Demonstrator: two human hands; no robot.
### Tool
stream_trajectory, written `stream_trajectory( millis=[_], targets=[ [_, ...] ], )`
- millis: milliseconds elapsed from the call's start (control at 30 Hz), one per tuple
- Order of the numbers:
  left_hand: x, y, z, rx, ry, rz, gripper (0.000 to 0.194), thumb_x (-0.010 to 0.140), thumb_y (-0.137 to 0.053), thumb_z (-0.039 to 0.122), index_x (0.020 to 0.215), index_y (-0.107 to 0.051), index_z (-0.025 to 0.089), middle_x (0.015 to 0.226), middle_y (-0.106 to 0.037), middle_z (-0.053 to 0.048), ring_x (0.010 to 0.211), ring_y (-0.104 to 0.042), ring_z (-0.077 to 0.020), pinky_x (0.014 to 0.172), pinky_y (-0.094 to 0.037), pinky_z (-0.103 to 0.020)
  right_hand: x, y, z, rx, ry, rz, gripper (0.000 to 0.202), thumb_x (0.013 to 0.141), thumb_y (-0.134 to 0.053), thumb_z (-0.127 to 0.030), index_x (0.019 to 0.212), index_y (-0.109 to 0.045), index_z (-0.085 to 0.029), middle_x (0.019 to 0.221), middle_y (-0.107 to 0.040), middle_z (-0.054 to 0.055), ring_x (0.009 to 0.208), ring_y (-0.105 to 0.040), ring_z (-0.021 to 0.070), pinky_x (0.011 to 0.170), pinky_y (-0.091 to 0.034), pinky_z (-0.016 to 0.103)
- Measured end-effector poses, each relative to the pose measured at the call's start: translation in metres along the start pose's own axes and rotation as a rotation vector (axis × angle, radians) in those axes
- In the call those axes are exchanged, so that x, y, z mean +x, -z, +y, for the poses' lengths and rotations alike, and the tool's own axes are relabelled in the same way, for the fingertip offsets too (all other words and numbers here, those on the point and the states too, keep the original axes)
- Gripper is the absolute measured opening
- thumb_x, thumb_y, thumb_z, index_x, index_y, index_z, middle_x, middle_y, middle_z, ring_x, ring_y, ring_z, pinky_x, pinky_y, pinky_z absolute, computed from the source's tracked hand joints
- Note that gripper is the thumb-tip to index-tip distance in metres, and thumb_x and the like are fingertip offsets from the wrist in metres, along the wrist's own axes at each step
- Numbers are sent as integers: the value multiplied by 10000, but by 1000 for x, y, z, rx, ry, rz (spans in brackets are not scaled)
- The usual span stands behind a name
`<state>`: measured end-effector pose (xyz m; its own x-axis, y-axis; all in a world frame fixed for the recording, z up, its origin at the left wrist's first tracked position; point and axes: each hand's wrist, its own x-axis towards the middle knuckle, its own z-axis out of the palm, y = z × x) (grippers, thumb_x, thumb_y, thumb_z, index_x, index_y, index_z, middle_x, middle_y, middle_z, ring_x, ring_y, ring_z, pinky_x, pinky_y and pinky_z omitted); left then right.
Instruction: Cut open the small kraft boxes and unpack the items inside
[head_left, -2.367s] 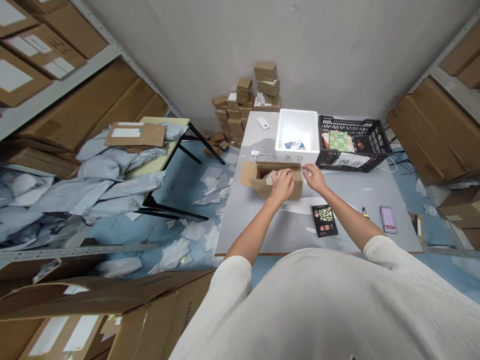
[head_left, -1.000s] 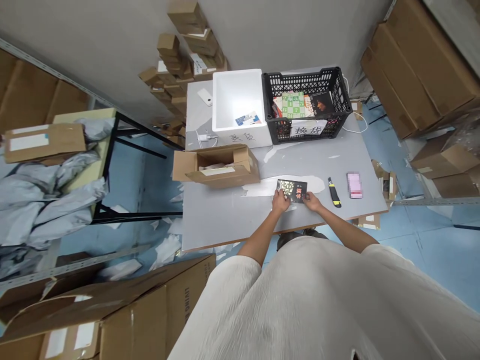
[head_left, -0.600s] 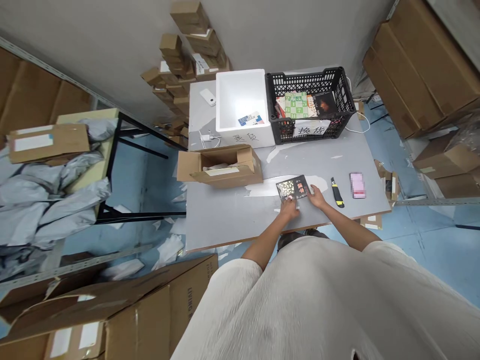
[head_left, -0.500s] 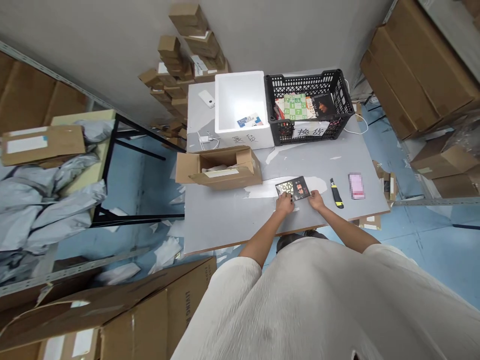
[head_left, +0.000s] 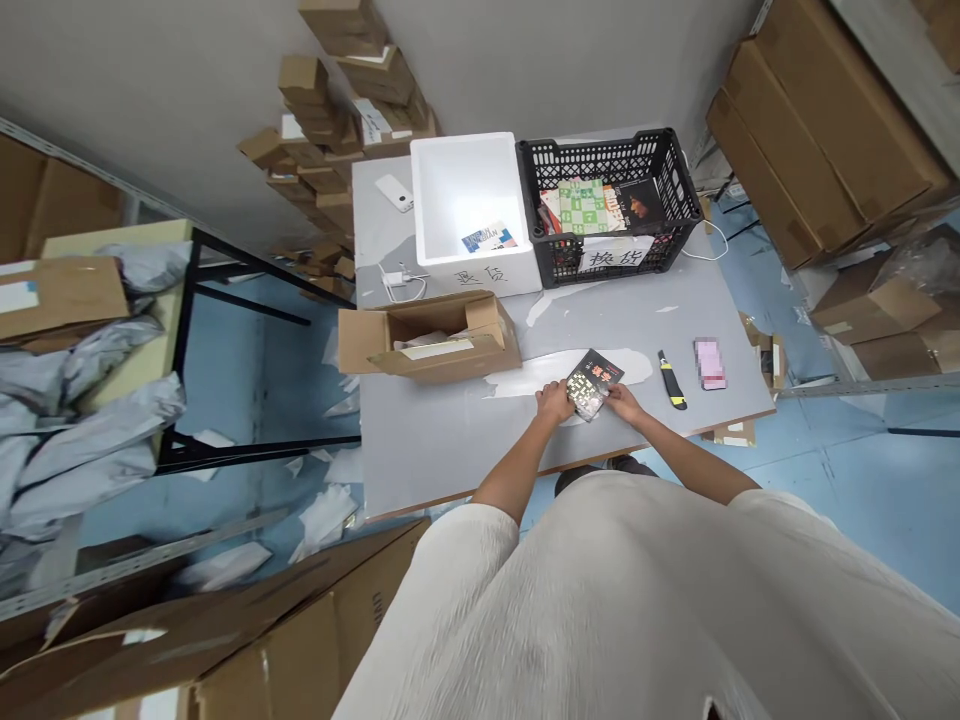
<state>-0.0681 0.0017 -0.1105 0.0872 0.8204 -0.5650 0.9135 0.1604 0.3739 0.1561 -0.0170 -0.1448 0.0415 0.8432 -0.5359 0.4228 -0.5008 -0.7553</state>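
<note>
Whether on or just above the grey table (head_left: 450, 440), the black book (head_left: 595, 379) is grasped at opposite sides by the fingers of the left hand (head_left: 553, 401) and right hand (head_left: 623, 403), and might be dropped were either grip loosened.

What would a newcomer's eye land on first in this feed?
Probably the white bin and the black crate of books, side by side toward the far side of the grey table. Nearer, the left hand and right hand hold a black book between them; an open cardboard box stands to its left, and a yellow-and-black cutter lies to its right.
</note>
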Motion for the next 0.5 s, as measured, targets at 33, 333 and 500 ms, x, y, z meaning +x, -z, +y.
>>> stream_trajectory(
  millis=[33, 333, 500],
  targets=[
    [-6, -7, 1, -13, 7, 6, 485, 970, -610, 326, 1439, -583, 207, 1467, -672, -205, 1430, -588, -385, 1190, -392, -525, 2, 2, 2, 54, -3, 1, 487, 788, -759, -344, 1256, -691, -229, 1182, -794, 83, 1145, -738, 298, 1025, -615, 464],
    [-27, -61, 18, -413, -83, 43, 620, 929, -667, 205, 1539, -571, 156, 1610, -591, -205, 1469, -587, -346, 1225, -445, -438, 12, 19, 12, 95, -161, 26, 700, 810, -738, -315, 1484, -600, -191, 1474, -713, 165, 1282, -720, 302, 1147, -552, 454],
    [-30, -72, 19, -541, -109, 23, 699, 847, -765, 191, 1527, -605, 163, 1578, -635, -181, 1469, -594, -352, 1277, -423, -457, 13, 19, 12, 59, -201, 56, 526, 758, -750, -286, 1272, -730, -178, 1251, -815, 128, 1169, -749, 299, 1022, -586, 368]
  ],
)
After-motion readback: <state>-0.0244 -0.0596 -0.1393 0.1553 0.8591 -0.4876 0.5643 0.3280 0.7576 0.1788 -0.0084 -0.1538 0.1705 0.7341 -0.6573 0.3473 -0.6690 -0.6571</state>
